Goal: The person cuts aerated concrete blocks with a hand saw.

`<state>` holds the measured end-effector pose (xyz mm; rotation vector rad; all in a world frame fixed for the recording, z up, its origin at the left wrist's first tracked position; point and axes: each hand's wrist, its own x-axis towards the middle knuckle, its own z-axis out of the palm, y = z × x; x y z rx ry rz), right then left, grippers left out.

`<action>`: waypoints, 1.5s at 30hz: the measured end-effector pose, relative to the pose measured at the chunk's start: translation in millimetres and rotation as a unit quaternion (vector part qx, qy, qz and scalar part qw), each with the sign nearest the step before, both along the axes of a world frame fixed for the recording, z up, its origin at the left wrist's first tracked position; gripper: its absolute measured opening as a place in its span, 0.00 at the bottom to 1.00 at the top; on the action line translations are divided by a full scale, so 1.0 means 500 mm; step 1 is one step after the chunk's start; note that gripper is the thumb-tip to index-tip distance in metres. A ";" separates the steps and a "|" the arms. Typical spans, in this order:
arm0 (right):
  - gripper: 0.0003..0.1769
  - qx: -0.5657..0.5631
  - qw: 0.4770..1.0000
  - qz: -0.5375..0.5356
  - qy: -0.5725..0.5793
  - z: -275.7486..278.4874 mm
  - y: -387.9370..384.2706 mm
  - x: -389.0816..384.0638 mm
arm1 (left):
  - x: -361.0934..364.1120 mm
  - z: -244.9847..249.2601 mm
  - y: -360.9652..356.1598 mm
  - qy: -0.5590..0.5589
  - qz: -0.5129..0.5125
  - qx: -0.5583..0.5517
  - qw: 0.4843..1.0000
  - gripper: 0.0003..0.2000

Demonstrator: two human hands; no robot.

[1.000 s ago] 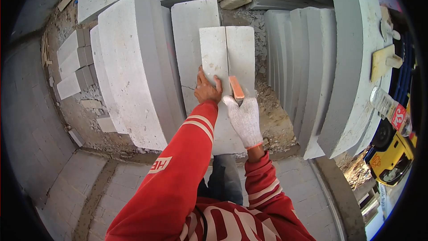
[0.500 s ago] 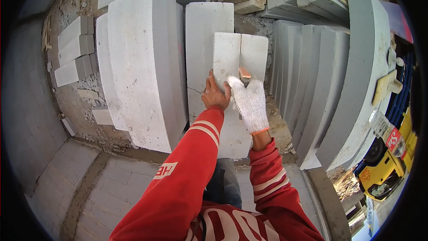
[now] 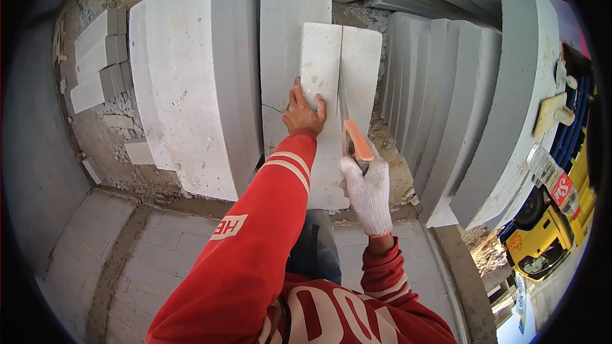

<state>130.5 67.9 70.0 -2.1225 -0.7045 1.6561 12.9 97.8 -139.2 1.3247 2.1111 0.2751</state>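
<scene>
Bare, my left hand [image 3: 305, 112] presses with fingers apart on the left part of a pale block [image 3: 322, 57]. A narrow cut runs lengthwise from the block's far end. My right hand [image 3: 370, 194], in a white knitted glove, is wrapped round the handle of a saw [image 3: 358, 143] with an orange grip. The saw's thin blade stands edge-on in the cut and is mostly hidden. Beneath lies a longer pale block [image 3: 290, 19] with a crack near my left wrist.
Large pale blocks [image 3: 182, 83] stand at the left, with smaller cut pieces [image 3: 95, 60] beyond. A row of slabs [image 3: 459, 114] lines the right side. Farther right are a wooden-handled float [image 3: 549, 114], a plastic bottle [image 3: 551, 178] and a yellow vehicle [image 3: 542, 248].
My right hand has drawn back toward my body with the saw, so more of the orange handle shows. My left hand stays on the block. The whole view has shifted slightly.
</scene>
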 end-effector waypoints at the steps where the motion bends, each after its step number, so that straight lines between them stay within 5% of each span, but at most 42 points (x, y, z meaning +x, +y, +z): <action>1: 0.15 0.025 1.000 0.008 -0.005 -0.077 0.049 -0.002 | -0.001 -0.003 0.003 0.003 -0.004 0.007 1.000 0.35; 2: 0.19 0.106 0.994 0.005 -0.020 -0.124 0.085 -0.010 | 0.001 0.000 -0.006 -0.003 0.000 0.005 1.000 0.35; 6: 0.21 0.074 0.996 0.050 -0.015 -0.113 0.034 0.001 | 0.003 0.019 0.007 -0.006 0.002 -0.011 1.000 0.35; 8: 0.27 0.102 0.994 0.017 -0.023 0.011 -0.044 -0.014 | 0.013 0.003 0.079 -0.003 -0.008 0.029 1.000 0.34; 11: 0.33 0.020 1.000 0.023 -0.004 0.100 -0.115 0.005 | 0.003 0.011 -0.021 0.021 -0.006 -0.002 1.000 0.34; 15: 0.21 0.004 0.997 0.072 -0.018 -0.067 0.027 -0.004 | 0.001 -0.003 -0.012 0.008 -0.002 0.005 1.000 0.35; 17: 0.15 0.224 0.969 0.043 -0.093 -0.126 0.069 -0.053 | 0.006 -0.008 0.010 0.003 0.015 0.015 1.000 0.35; 18: 0.15 0.232 0.968 0.041 -0.091 -0.132 0.076 -0.050 | 0.004 -0.002 0.010 -0.009 0.029 0.004 1.000 0.35; 21: 0.21 0.049 0.999 0.012 0.000 -0.055 0.004 -0.020 | 0.002 0.001 -0.006 0.007 0.001 0.004 1.000 0.34; 23: 0.36 0.106 0.994 0.017 0.010 0.025 -0.099 -0.006 | 0.000 -0.011 -0.001 -0.001 -0.005 0.041 0.999 0.34; 25: 0.36 -0.002 0.999 0.005 0.040 0.130 -0.143 0.016 | 0.001 0.014 -0.015 -0.002 0.006 0.002 1.000 0.34; 28: 0.27 0.044 0.998 -0.022 0.034 0.061 -0.118 0.015 | 0.004 0.004 0.010 -0.005 0.007 0.003 1.000 0.34; 29: 0.16 0.003 0.999 -0.021 0.029 0.007 -0.076 0.008 | 0.002 0.000 0.001 -0.002 0.002 0.003 1.000 0.34; 31: 0.16 0.111 0.994 0.003 0.002 -0.119 0.002 -0.013 | 0.004 -0.011 -0.018 0.001 -0.002 0.019 1.000 0.34; 35: 0.16 0.080 0.997 -0.009 0.015 -0.133 -0.044 -0.009 | 0.006 0.020 0.007 0.008 0.001 -0.009 1.000 0.35; 38: 0.39 0.076 0.997 0.006 0.003 -0.018 -0.141 -0.016 | -0.002 -0.038 -0.008 -0.003 -0.013 0.106 0.994 0.35; 39: 0.40 0.067 0.994 -0.066 0.060 0.041 -0.177 -0.017 | -0.002 -0.015 -0.003 -0.017 -0.007 0.046 0.999 0.35; 42: 0.34 0.058 0.996 -0.070 0.011 0.065 -0.223 -0.005 | 0.004 0.011 0.005 -0.012 0.002 0.000 1.000 0.34; 45: 0.15 0.036 0.999 -0.013 0.008 -0.068 -0.120 0.007 | 0.004 0.008 0.005 0.000 -0.002 -0.011 1.000 0.34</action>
